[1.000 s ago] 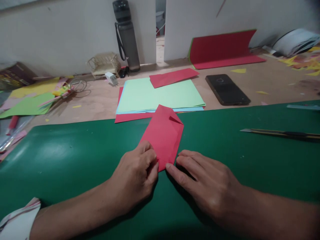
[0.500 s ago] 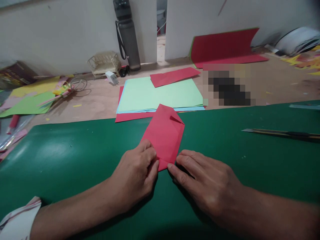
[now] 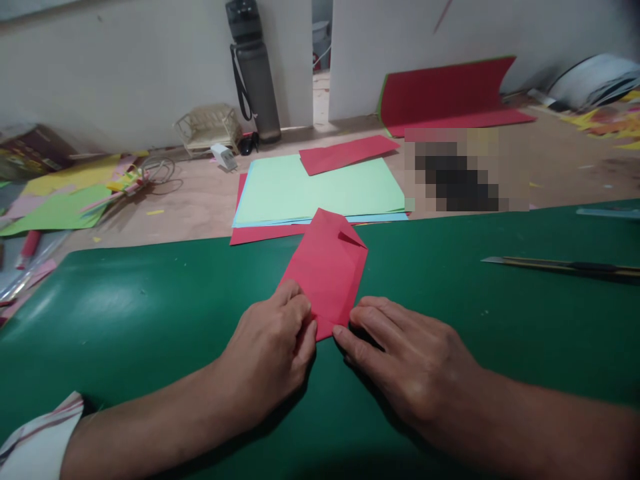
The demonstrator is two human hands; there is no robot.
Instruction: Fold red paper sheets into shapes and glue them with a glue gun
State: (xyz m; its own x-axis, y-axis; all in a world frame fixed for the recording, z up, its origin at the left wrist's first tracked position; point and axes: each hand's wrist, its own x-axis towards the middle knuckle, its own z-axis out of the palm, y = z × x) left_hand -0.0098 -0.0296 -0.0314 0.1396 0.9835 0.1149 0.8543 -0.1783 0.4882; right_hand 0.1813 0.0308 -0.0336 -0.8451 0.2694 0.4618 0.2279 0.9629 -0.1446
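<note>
Hiding part of the folded red paper (image 3: 329, 272): the curled left hand (image 3: 273, 340).

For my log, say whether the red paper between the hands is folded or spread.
Folded: the red paper shows a flap at its far right corner.
</note>
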